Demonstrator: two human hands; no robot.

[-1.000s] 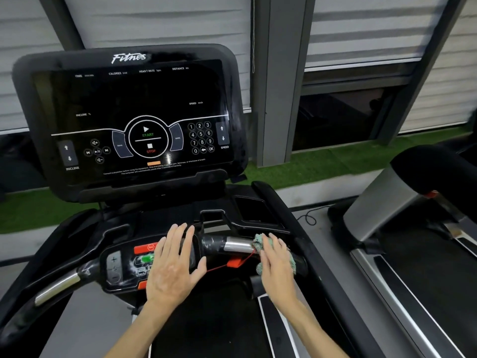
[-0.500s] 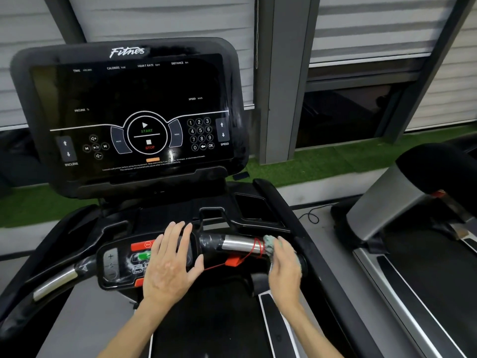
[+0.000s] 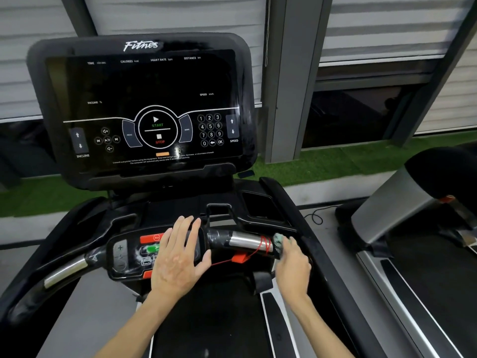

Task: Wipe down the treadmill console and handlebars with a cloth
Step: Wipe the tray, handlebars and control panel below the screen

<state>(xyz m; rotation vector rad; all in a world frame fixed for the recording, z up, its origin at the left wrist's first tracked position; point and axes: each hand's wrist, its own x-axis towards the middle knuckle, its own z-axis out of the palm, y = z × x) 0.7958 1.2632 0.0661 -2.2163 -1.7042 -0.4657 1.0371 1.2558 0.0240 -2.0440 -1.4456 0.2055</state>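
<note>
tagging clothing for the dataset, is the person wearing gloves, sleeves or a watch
No. The left hand and right hand are bare, with no gloves or rings to be seen. The left forearm and right forearm are uncovered to the frame's bottom edge: no sleeves, watch or wristband in view.

Rt handlebar (image 3: 245, 241) sits btwn control pad (image 3: 121, 257) & side rail (image 3: 289, 210): tight. Red cord (image 3: 265, 245) is wound round the bar just beside the cloth (image 3: 278, 240), and its clip (image 3: 240, 258) hangs below: snag pts. Left hand (image 3: 178, 259) lies flat, covering the pad's rt half. Right hand (image 3: 291, 264) fills the gap by the rail. Lft handlebar (image 3: 67, 267) has open room above. Console screen (image 3: 144, 109) overhangs the tray behind.
</note>
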